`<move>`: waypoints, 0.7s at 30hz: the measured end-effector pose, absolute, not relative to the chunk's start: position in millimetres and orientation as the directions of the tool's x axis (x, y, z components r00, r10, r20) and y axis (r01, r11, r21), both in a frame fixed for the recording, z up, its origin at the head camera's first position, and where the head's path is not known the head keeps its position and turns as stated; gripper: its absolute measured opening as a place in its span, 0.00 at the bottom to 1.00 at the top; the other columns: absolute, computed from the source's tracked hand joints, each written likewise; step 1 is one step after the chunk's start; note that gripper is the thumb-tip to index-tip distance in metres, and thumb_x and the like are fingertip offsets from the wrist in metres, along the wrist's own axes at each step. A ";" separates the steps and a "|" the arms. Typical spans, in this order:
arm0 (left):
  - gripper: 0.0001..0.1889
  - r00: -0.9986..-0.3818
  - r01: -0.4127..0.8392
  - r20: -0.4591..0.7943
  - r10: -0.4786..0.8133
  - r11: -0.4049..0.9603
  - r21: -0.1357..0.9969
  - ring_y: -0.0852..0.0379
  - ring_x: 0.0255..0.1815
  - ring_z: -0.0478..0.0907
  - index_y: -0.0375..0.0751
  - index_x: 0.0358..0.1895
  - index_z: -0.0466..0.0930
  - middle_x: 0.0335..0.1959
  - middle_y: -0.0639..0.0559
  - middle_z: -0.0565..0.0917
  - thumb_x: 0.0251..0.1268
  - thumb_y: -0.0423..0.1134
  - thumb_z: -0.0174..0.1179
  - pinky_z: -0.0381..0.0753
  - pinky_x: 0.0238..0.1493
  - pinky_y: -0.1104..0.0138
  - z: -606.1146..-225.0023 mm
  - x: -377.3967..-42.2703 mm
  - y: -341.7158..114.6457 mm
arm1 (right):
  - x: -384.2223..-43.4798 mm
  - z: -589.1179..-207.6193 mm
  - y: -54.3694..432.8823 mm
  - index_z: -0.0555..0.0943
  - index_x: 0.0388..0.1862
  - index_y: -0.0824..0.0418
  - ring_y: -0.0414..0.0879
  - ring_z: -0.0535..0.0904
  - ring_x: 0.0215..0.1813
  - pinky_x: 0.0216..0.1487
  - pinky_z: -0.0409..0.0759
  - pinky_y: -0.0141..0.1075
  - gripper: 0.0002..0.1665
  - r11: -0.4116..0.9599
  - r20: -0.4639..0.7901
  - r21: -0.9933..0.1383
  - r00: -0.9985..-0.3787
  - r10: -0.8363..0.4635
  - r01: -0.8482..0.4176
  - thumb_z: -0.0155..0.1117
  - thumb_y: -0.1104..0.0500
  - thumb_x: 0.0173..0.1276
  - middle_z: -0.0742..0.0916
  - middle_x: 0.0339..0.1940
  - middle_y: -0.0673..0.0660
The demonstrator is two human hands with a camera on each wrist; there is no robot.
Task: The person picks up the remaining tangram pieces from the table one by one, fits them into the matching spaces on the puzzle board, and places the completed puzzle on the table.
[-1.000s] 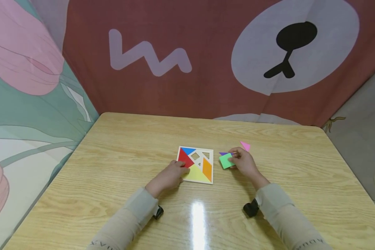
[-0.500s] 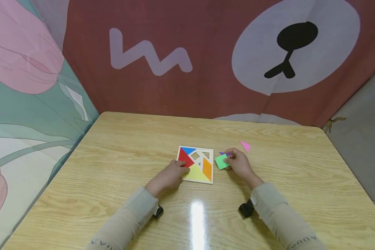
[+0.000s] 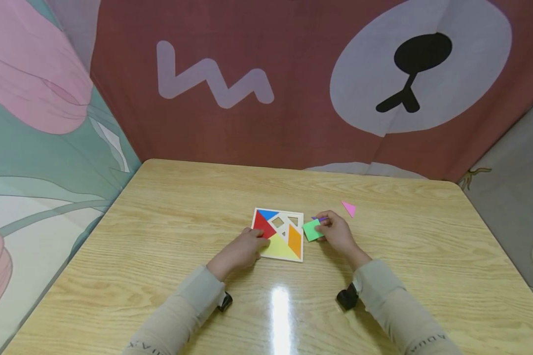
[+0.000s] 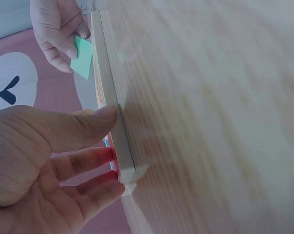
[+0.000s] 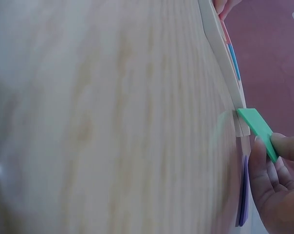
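A white tangram board (image 3: 285, 223) lies on the table with red (image 3: 259, 223), blue (image 3: 267, 214), yellow (image 3: 282, 248) and orange (image 3: 294, 241) pieces set in it. Three cut-outs in its upper right are bare. My left hand (image 3: 241, 247) holds the board's left side, thumb and fingertips at its edge in the left wrist view. Between thumb and fingers, my right hand (image 3: 339, 231) pinches a green square piece (image 3: 311, 230), tilted, its corner right at the board's right edge. Partly hidden behind that hand, a purple piece (image 5: 244, 192) lies on the table.
A pink triangle (image 3: 349, 208) lies farther back, right of the board. The wooden table (image 3: 182, 207) reaches a brown printed curtain (image 3: 293, 133) at its far edge. Black wrist cameras hang under both cuffs, the right one (image 3: 348, 297) low over the table.
My right hand has moved left with the green square, from beside the purple piece to the board's right edge. The left hand and the board have stayed put.
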State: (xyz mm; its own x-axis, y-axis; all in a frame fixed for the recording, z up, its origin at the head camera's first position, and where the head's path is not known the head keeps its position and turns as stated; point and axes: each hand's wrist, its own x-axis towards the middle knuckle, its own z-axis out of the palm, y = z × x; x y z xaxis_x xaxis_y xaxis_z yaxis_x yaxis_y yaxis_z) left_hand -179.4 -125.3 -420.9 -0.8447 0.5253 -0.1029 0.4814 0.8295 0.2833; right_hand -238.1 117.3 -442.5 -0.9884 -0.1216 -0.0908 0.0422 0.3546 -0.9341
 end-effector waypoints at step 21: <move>0.16 -0.840 0.495 -0.087 0.536 0.823 0.279 0.49 0.47 0.64 0.41 0.46 0.75 0.50 0.43 0.70 0.52 0.30 0.55 0.66 0.50 0.62 -419.7 -178.2 -125.5 | -240.3 -442.7 110.2 0.70 0.42 0.72 0.44 0.70 0.27 0.26 0.77 0.36 0.13 0.326 -0.108 -0.943 -0.987 -0.120 0.064 0.53 0.75 0.56 0.74 0.32 0.64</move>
State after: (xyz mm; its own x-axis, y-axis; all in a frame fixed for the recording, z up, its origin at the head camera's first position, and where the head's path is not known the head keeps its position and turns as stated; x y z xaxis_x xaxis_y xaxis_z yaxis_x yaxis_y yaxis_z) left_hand -178.2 -125.5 -419.7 -0.8401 0.5355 -0.0868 0.4955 0.8225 0.2792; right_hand -240.3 110.2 -442.7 -0.9869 -0.1200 -0.1081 0.0636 0.3262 -0.9432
